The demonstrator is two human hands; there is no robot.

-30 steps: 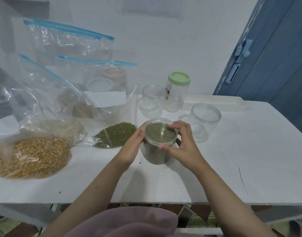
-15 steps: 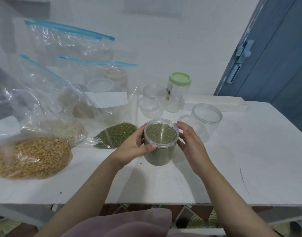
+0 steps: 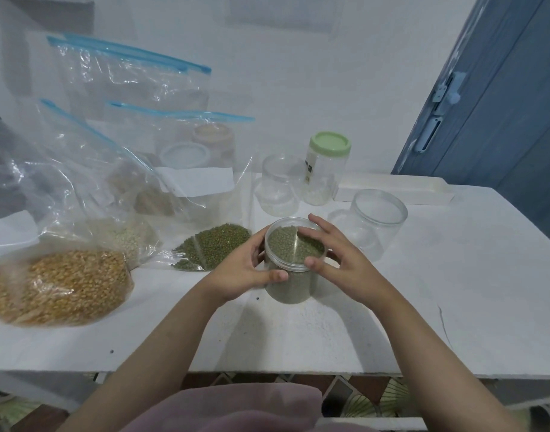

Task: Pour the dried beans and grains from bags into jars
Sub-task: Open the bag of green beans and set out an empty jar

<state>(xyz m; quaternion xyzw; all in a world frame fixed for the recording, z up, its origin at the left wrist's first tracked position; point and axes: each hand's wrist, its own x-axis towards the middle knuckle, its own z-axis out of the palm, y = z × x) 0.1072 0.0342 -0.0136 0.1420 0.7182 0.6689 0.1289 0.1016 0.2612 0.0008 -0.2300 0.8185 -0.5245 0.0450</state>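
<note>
While the white tabletop (image 3: 454, 275) carried everything, main risk was spillage; the clear zip bag of yellow corn kernels (image 3: 55, 286) and the clear zip bag with leftover green mung beans (image 3: 214, 251) sat close left of the work, so a stray elbow could drag them off. The clear plastic jar filled with green mung beans (image 3: 291, 275) stood near the front centre, apparently lidded; left hand (image 3: 242, 269) wrapped its side, right hand (image 3: 333, 254) gripped the rim with thumb and fingertips. If the lid seated crooked, beans could scatter on lifting; the empty clear round jar (image 3: 378, 221) just behind could get knocked.
</note>
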